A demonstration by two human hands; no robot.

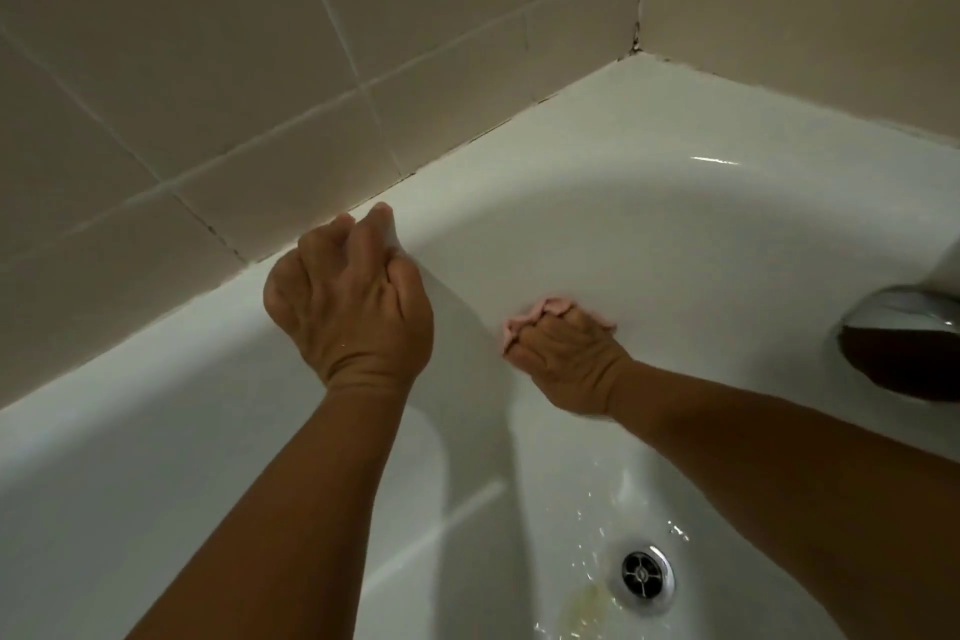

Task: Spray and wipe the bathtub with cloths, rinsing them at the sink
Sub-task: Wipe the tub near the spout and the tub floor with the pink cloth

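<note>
- Tub [701, 244]: white, glossy, seen from above at 1 end; its rim meets the wall at a corner at upper right.
- Left hand [348, 307]: on the far rim of the tub, just beside the wall. Fingers curled in on themselves in a loose fist, nothing visible inside it. Thumb tip lies on the rim top.
- Right hand [566, 353]: inside the tub, against the sloping inner wall below the rim, right of the left hand and apart from it. Fingers bent over the cloth and closed on it, pressing it to the tub surface.
- Cloth [551, 304]: 1, pink, bunched. Mostly covered by the right hand; edges show past the fingertips and at both sides. In contact with the inner wall of the tub.
- Drain [647, 573]: round, chrome, with a cross grille, in the tub floor below the right forearm.
- Drops [597, 525]: water scattered on the floor around the drain.
- Stain [587, 603]: faint, yellowish, just left of the drain.
- Spout [904, 322]: chrome, blurred, at the right edge, over the tub.
- Tiles [208, 68]: beige, pale grout, on both walls; dark marks along the joint with the rim.
</note>
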